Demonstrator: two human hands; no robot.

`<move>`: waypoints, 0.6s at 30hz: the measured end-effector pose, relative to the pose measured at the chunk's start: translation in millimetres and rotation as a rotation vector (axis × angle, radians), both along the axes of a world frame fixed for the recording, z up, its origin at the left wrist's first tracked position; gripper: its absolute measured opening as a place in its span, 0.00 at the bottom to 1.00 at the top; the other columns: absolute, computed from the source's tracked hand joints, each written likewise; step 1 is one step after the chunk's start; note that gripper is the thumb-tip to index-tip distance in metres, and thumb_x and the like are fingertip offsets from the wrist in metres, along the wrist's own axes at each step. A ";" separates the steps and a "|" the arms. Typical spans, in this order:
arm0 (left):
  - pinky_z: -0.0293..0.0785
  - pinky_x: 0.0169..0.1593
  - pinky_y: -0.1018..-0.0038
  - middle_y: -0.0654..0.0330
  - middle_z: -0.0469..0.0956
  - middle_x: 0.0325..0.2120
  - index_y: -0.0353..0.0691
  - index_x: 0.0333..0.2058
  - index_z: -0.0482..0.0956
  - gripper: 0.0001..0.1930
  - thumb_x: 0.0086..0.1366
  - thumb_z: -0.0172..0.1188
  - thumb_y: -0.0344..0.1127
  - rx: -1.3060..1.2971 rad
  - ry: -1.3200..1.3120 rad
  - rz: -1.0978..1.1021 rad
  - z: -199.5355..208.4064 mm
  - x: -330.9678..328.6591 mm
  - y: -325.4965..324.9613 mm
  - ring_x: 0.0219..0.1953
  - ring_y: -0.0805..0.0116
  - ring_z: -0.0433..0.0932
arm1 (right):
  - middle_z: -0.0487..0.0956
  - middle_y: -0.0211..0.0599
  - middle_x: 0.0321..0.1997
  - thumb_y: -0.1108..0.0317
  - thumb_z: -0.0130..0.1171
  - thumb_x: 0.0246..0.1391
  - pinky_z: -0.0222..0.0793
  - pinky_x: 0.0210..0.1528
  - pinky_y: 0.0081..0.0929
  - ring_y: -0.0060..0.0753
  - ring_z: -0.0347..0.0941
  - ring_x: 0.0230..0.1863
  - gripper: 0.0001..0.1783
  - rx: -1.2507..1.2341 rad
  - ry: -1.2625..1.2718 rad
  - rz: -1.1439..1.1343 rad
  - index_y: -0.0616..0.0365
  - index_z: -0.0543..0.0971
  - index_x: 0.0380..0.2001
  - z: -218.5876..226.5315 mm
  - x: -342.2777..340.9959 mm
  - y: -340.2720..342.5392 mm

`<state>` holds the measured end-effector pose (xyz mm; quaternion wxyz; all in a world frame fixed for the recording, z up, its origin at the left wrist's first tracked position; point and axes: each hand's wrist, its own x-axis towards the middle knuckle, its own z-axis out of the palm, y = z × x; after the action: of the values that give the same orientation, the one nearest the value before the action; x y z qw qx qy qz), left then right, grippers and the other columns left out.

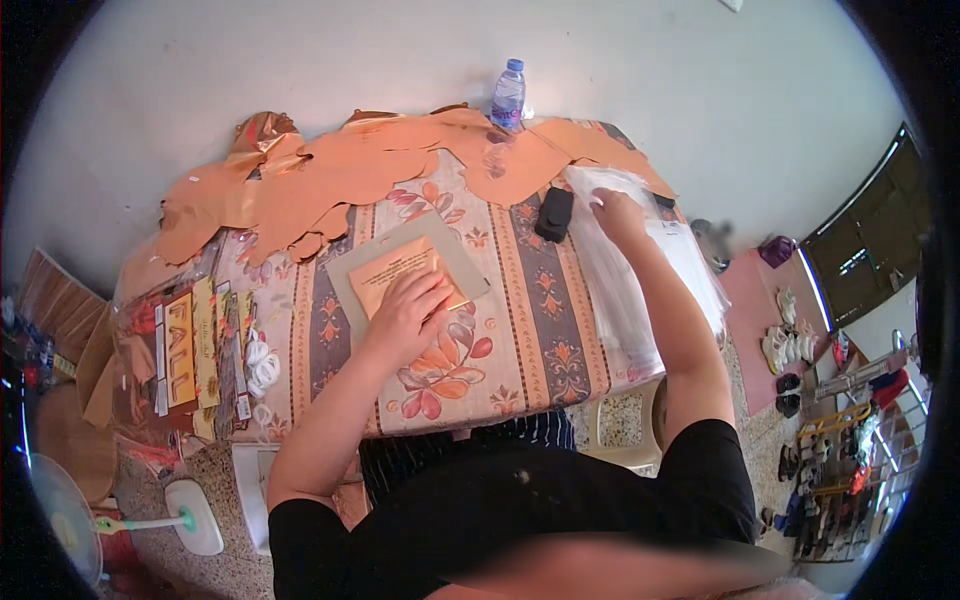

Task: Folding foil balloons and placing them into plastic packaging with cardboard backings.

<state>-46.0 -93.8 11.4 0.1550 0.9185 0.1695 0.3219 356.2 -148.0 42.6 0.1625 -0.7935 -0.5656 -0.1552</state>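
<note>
My left hand [408,312] lies over a folded copper-orange foil packet [385,271] with small print. Its fingers rest flat across the packet's right part, and the thumb is mostly hidden. Under the packet is a larger grey square sheet [352,262]. On the right, my right hand [620,216] reaches to the far end of a stack of clear plastic bags [685,268]. Its fingers are closed at the bags' edge, pinching the plastic; the fingertips are partly hidden. A black phone-shaped object [553,214] lies just left of that hand.
Copper-orange, leaf-edged foil sheets [345,170] spread along the table's back. A water bottle [508,97] stands behind them. At left are packaged paper decorations [190,350] and a white string bundle [262,368]. A floral cloth [470,365] covers the table. Shoes [790,350] sit at far right.
</note>
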 end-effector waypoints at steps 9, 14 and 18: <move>0.69 0.54 0.62 0.51 0.77 0.42 0.34 0.37 0.76 0.09 0.58 0.60 0.29 -0.085 -0.080 -0.031 0.1 4.7 2.2 0.51 0.52 0.74 | 0.79 0.41 0.30 0.69 0.54 0.49 0.73 0.31 0.42 0.48 0.77 0.30 0.06 0.019 -0.143 0.253 0.55 0.74 0.32 -3.1 2.4 -17.9; 0.69 0.53 0.61 0.51 0.78 0.39 0.34 0.34 0.75 0.06 0.59 0.59 0.29 -0.088 -0.134 0.005 -4.1 3.7 5.0 0.48 0.52 0.75 | 0.77 0.40 0.26 0.75 0.57 0.46 0.73 0.27 0.36 0.46 0.76 0.24 0.06 0.190 -0.022 0.506 0.56 0.74 0.30 29.6 -50.2 -48.6; 0.69 0.52 0.59 0.50 0.78 0.36 0.35 0.33 0.73 0.05 0.60 0.58 0.29 -0.101 -0.139 0.037 -4.5 2.9 3.3 0.46 0.51 0.76 | 0.77 0.38 0.26 0.80 0.61 0.43 0.73 0.27 0.28 0.37 0.76 0.25 0.09 0.051 0.313 0.848 0.58 0.76 0.30 29.2 -115.3 -76.5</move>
<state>-43.1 -90.5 6.9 0.2066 0.8817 0.1914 0.3786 241.0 -224.5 71.8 0.3147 -0.5013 -0.8053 0.0333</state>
